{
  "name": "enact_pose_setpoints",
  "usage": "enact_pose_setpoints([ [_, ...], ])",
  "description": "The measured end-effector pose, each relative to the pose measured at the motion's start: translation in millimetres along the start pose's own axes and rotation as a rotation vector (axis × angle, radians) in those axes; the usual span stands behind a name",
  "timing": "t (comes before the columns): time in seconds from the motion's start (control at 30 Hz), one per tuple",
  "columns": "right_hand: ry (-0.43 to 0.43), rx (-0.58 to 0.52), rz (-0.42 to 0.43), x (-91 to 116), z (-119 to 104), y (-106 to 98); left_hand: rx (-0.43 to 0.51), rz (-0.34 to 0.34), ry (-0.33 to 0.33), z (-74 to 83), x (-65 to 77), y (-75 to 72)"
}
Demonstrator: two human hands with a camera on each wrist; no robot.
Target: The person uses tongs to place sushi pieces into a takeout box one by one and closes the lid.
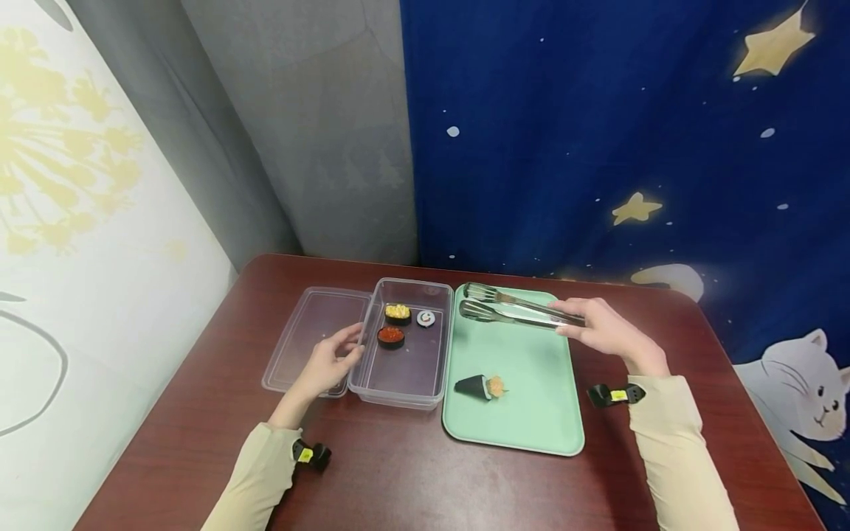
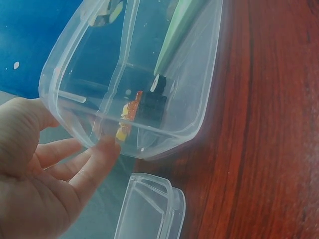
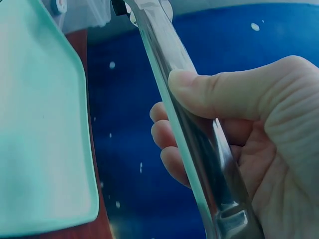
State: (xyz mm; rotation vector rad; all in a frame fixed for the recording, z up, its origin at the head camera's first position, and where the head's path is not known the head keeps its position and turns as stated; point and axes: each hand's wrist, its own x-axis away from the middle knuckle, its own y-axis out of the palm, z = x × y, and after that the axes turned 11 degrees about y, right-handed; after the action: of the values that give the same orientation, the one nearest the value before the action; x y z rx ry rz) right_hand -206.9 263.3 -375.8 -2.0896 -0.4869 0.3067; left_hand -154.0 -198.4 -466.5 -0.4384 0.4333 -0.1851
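A dark reddish-brown worktop with a glossy wood grain and rounded far corners fills the lower part of the head view. Along its far edge, a deep-blue curtain hangs to the right, printed with pale dots, a large yellow star and a smaller one. A white cat shows past the right edge. Creased grey fabric hangs behind the far left corner; beyond the left edge stands a white panel bearing a pale-yellow flower print, brightly lit
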Motion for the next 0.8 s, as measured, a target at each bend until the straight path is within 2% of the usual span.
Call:
enact_pose_setpoints([
  [0.2,0.01,-0.022,-0.07,-17,-16,4,-0.01,0.006,-0.002,2.7,-1.1,1.6],
  [0.47,-0.043,-0.055,-0.126,-35,-30,15,-0.025,-0.005,-0.01,4.1,-0.2,0.2],
  [0.8,-0.111,0.027,-0.189,-54,-44,23,-0.008,0.004,0.013,-0.5,0.8,-0.9],
])
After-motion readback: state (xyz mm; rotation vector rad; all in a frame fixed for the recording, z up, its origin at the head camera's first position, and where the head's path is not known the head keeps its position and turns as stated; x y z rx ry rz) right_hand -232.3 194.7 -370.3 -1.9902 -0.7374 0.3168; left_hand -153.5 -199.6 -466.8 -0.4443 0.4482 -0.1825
